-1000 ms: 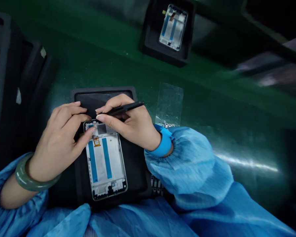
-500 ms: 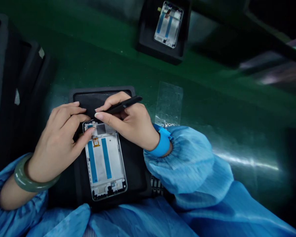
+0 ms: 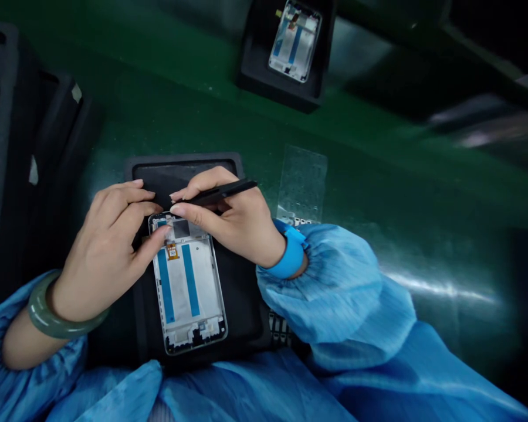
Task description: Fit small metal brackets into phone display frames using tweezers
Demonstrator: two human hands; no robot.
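Two hands (image 3: 114, 234) (image 3: 237, 223) stay at the phone (image 3: 180, 287); the far tray (image 3: 281, 95) slid leftward.

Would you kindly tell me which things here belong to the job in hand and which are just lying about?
In use: left hand; right hand holding slim black tool; phone frame; black tray beneath it.

Apparently lying about: second phone frame in its black box; clear sheet; black trays at left.

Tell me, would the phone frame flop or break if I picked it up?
The phone frame probably stays stiff, its rim looking straight. Its orange connector might tear, looking thin and exposed. Being flat, it likely wouldn't roll.
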